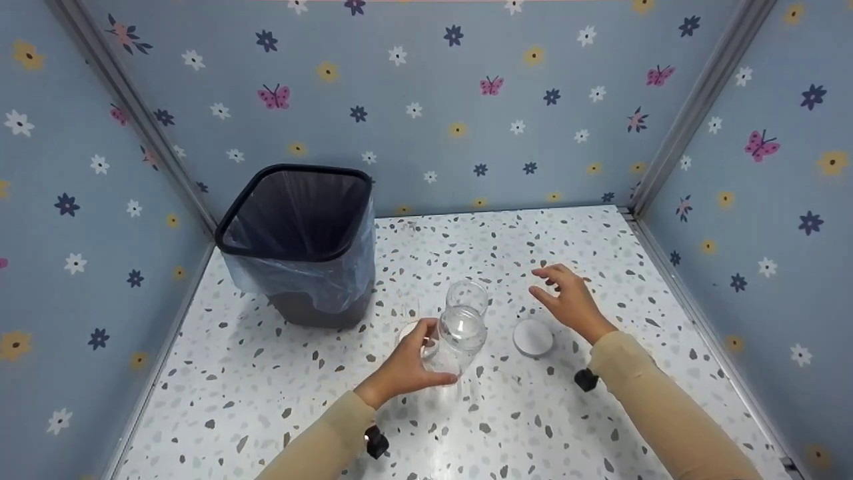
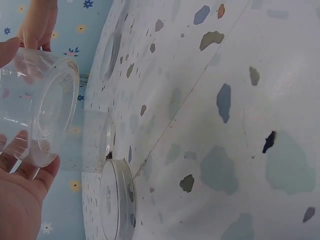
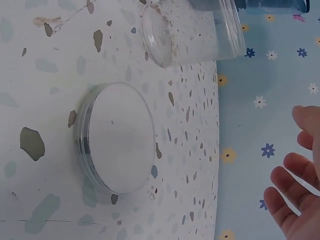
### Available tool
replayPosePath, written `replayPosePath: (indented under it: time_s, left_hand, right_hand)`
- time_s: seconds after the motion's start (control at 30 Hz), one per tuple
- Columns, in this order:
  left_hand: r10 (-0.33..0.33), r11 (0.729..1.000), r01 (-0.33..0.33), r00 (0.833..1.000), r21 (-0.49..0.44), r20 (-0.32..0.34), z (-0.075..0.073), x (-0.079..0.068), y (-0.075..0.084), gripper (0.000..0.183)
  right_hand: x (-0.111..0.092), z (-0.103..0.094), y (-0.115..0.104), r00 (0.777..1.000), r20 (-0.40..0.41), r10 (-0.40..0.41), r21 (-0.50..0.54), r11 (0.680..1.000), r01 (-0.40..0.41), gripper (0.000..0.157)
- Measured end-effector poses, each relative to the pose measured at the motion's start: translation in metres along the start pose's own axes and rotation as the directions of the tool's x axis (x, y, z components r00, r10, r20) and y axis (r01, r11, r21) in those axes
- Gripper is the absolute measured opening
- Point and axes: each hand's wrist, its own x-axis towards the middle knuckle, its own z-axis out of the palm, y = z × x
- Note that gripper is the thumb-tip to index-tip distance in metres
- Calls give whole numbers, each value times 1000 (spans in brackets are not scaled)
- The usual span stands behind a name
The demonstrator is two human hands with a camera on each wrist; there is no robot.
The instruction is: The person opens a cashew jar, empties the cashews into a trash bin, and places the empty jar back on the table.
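Observation:
My left hand (image 1: 403, 365) grips a clear jar (image 2: 25, 115), thumb on one side and fingers on the other. In the left wrist view this jar is lifted off the table. A second clear jar (image 1: 466, 293) stands on the table just behind it, also visible as a see-through jar (image 3: 192, 37) in the right wrist view. Above the table at the right, my right hand (image 1: 568, 299) holds nothing, its fingers loosely bent. Near it a round white lid (image 1: 533, 337) lies flat. Another round lid (image 2: 117, 200) lies beside the left hand, partly hidden by it in the head view.
A dark bin (image 1: 320, 310) with a black rim and a bluish liner stands at the back left. Flower-patterned walls (image 1: 426, 133) enclose the speckled white table (image 1: 300, 400) at the back and both sides.

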Motion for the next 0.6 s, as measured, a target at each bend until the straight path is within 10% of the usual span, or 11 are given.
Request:
replayPosePath:
  time_s: [0.6]
  left_hand:
    - [18, 1000, -18, 999, 15, 33, 29, 7, -16, 87]
  right_hand:
    - [-7, 9, 6, 999, -35, -1, -120, 993, -3, 40]
